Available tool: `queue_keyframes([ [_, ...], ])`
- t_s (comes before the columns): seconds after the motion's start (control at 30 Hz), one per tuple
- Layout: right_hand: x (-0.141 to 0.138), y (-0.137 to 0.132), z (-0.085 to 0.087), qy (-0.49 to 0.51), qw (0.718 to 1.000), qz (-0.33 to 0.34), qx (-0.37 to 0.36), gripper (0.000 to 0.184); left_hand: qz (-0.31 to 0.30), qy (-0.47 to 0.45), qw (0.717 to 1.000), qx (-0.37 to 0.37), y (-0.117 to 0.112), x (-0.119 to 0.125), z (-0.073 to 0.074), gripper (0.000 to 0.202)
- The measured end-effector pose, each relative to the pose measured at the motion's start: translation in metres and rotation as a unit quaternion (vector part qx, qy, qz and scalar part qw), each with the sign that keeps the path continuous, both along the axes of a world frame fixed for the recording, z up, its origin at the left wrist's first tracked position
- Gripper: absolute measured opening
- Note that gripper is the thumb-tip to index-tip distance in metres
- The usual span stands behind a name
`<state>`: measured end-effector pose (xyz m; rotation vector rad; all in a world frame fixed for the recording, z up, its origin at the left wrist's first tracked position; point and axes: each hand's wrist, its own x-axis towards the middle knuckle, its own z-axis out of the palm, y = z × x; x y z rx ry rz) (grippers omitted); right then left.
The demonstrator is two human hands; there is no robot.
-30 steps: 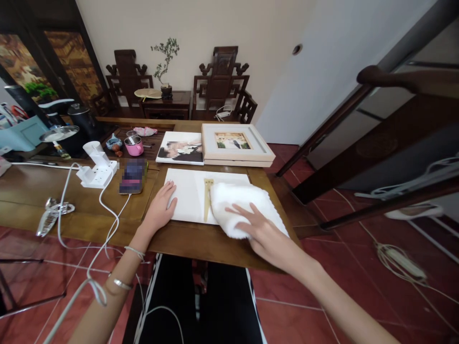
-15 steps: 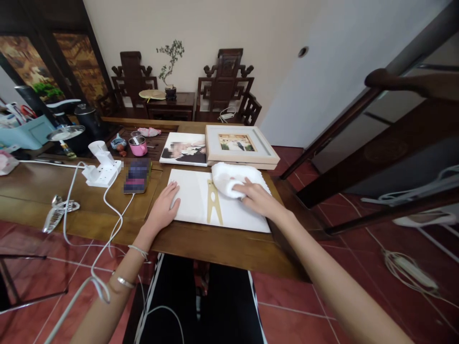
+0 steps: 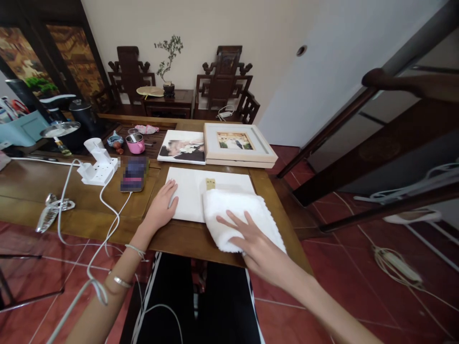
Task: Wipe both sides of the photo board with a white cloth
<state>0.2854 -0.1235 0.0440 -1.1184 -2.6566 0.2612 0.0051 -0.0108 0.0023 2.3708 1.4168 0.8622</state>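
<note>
A white flat board (image 3: 190, 191) with a small tan stand piece (image 3: 210, 183) lies near the front edge of the wooden table (image 3: 32, 184). My left hand (image 3: 161, 208) rests flat on the board's left edge, fingers stretched out. My right hand (image 3: 251, 239) lies with fingers spread on a white towel (image 3: 236, 210). The towel covers the board's near right part and reaches the table's front edge.
Behind the board lie a photo print (image 3: 182, 147) and a framed picture (image 3: 236, 143). A phone (image 3: 134, 174), a white power strip (image 3: 96, 167) with cables, and a pink cup (image 3: 135, 143) stand to the left. Carved chairs (image 3: 222, 81) line the wall. A dark handrail (image 3: 394, 79) crosses the right.
My right hand has pulled the towel from the board's far right corner toward me, spreading it flat over the near right part. My left hand has stayed on the board's left edge.
</note>
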Motion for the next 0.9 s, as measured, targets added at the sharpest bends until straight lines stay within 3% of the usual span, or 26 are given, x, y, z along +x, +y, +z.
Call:
queue_keyframes([
  [0.1, 0.001, 0.018, 0.004, -0.007, 0.999, -0.023, -0.022, 0.053, 0.001, 0.0, 1.0, -0.005, 0.0, 0.0, 0.001, 0.045],
  [0.23, -0.014, 0.077, 0.001, -0.018, 0.993, -0.112, -0.03, 0.055, 0.0, -0.002, 1.0, -0.007, 0.001, 0.0, 0.0, 0.045],
  [0.33, -0.035, 0.115, -0.002, -0.036, 0.987, -0.155, -0.002, 0.052, 0.002, -0.002, 1.0, -0.009, 0.002, -0.001, -0.001, 0.045],
  [0.4, -0.047, 0.123, -0.004, -0.05, 0.986, -0.156, 0.02, 0.051, 0.002, -0.005, 1.0, -0.01, 0.002, -0.001, -0.001, 0.045],
  [0.5, -0.055, 0.105, -0.004, -0.067, 0.989, -0.123, 0.038, 0.051, 0.0, -0.011, 1.0, -0.004, 0.001, 0.0, -0.001, 0.044],
  [0.73, -0.047, 0.013, 0.003, -0.043, 0.998, -0.02, 0.029, 0.038, 0.001, 0.003, 1.0, -0.004, 0.001, 0.001, 0.0, 0.044],
  [0.8, -0.044, 0.007, 0.008, -0.035, 0.999, -0.007, 0.015, 0.036, -0.001, 0.002, 1.0, -0.003, 0.001, 0.001, 0.0, 0.044],
  [0.9, -0.041, 0.026, 0.014, -0.026, 0.999, -0.009, -0.018, 0.039, 0.002, 0.003, 1.0, -0.001, 0.0, 0.001, 0.0, 0.044],
])
